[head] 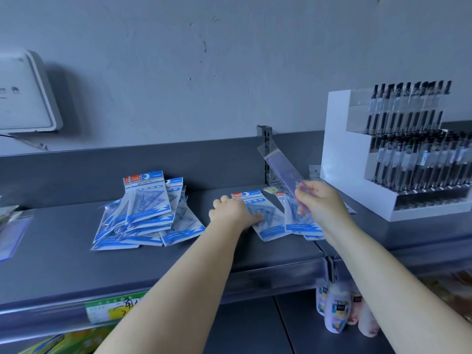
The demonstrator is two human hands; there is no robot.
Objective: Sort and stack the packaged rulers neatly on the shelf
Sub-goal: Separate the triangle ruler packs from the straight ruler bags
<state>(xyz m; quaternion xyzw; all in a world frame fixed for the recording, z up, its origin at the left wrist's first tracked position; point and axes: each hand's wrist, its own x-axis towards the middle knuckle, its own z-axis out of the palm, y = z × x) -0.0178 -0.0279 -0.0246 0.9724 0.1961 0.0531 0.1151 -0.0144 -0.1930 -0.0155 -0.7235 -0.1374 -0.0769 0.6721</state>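
While the left hand (233, 209) is pressing flat on a blue-and-white geometry-set packet (263, 215) to steady it, the right hand (316, 200) is pinching a clear-sleeved straight ruler (279, 169), lifting it apart for sorting.

hands (237, 208): 2 | loose piles of packaged rulers (148, 213): 2 | pen display racks (398, 154): 1 | wall boxes (25, 93): 1 | shelves (76, 264): 1

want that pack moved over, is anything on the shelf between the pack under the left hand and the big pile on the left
Nothing visible: bare shelf lies between the pack under the left hand and the pile.
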